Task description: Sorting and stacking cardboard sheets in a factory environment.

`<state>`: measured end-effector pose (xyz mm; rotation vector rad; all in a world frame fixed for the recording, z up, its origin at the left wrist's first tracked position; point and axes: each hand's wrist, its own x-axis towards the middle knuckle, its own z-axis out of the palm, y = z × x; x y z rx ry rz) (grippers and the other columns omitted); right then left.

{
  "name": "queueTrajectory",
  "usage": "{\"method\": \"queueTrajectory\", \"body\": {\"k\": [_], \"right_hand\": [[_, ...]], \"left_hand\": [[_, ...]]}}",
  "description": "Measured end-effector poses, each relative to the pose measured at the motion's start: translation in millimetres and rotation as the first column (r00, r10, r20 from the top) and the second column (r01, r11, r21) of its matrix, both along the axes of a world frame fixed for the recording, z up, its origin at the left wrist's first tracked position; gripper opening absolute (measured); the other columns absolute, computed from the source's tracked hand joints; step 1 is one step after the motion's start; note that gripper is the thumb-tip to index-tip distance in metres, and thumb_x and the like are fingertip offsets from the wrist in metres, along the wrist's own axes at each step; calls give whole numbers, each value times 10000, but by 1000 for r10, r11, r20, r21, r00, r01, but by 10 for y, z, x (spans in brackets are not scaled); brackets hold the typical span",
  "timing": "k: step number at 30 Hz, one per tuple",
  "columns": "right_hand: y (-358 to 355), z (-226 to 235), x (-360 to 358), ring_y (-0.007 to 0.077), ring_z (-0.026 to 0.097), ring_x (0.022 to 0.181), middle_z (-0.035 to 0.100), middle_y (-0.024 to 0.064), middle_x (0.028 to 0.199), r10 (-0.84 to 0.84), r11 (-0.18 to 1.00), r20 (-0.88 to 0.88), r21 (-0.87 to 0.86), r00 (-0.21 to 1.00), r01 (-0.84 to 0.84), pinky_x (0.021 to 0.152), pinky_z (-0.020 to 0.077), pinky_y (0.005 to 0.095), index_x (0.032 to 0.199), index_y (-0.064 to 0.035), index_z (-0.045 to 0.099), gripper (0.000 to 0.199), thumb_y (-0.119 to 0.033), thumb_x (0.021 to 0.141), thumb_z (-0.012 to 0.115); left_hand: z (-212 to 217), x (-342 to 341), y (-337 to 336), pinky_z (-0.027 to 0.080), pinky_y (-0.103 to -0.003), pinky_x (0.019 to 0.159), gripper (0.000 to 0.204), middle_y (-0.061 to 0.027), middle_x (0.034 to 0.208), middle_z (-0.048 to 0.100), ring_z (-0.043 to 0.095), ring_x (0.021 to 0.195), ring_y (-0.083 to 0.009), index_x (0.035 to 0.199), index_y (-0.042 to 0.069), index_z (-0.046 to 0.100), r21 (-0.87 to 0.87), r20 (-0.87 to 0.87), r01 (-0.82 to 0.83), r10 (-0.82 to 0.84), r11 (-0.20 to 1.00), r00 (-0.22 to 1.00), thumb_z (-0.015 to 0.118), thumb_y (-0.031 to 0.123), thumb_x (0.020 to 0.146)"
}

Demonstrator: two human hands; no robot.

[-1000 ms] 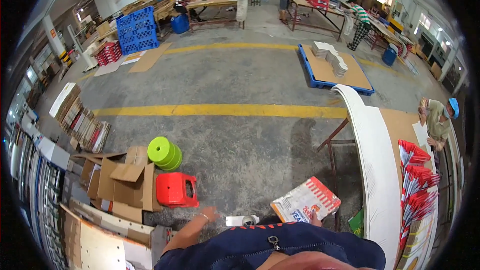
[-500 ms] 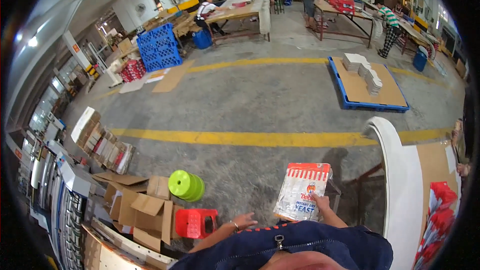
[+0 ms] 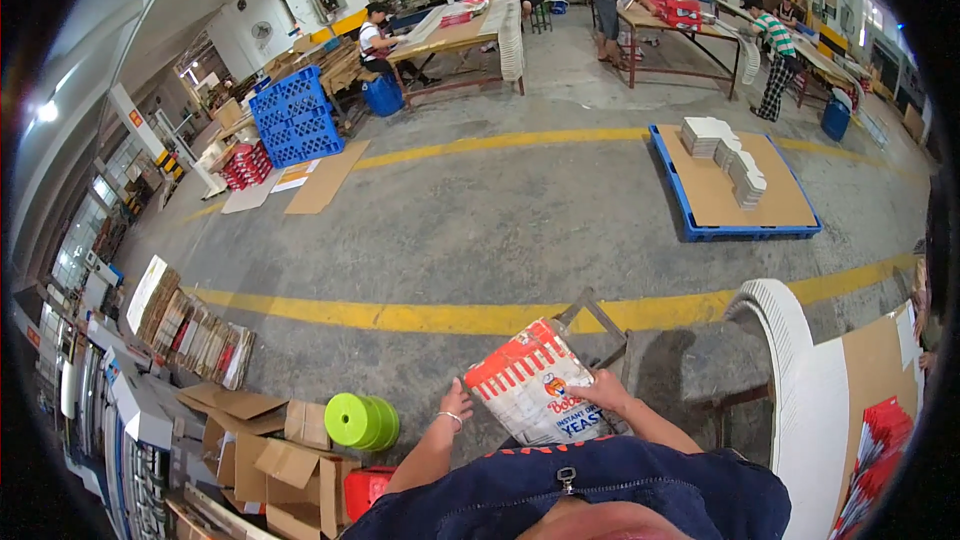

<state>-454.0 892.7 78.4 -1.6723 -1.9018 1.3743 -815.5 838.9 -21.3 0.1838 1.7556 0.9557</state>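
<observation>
A flat red-and-white printed bag (image 3: 530, 390) is held in front of my body. My right hand (image 3: 600, 392) grips its right edge, thumb on the printed face. At the bag's lower left corner, my left hand (image 3: 457, 406) touches the edge with fingers spread; a bracelet sits on that wrist. Behind the bag stands a metal stool frame (image 3: 598, 325).
A green stool (image 3: 362, 422) and a red stool (image 3: 365, 488) stand by open cardboard boxes (image 3: 265, 445) at lower left. A curved white stack (image 3: 800, 380) lies on the table at right. A blue pallet (image 3: 735, 185) holds white stacks. Several people work at far tables.
The bag has come up from low at my right to the middle in front of me. My left hand has risen to meet its corner. My view has swung left.
</observation>
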Motion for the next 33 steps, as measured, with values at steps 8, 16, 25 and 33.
{"method": "queueTrajectory", "body": {"k": [8,16,25,33], "right_hand": [[960,666,-183,420,622,807,643,248,852,263,945,237,130,935,-299,721,494,468,1034,5,614,701,-620,716,615],[1729,828,259,378,626,671,624,205,679,180,934,330,237,927,-266,599,497,464,905,-24,615,612,-614,749,572],[2580,401,1593,393,628,750,628,244,756,-151,956,211,281,966,88,688,489,458,908,2,598,616,-582,720,652],[3363,350,2647,411,626,784,633,272,819,-308,931,111,241,945,276,707,496,464,991,1,605,674,-612,712,641]], "left_hand": [[-257,-184,1684,431,-477,939,679,-128,1203,585,567,1093,-283,1237,70,511,161,674,362,-370,918,639,427,631,864],[212,859,3435,464,-424,842,566,-107,1086,626,606,954,-244,1127,69,583,-41,409,873,-789,486,459,439,560,884],[-206,2127,4906,478,-434,704,428,-104,888,663,624,777,-256,969,84,647,-158,67,985,-994,69,81,448,456,899],[101,3302,6004,467,-386,584,240,-110,802,658,597,662,-217,888,86,659,-409,65,904,-984,126,166,532,287,861]]}}
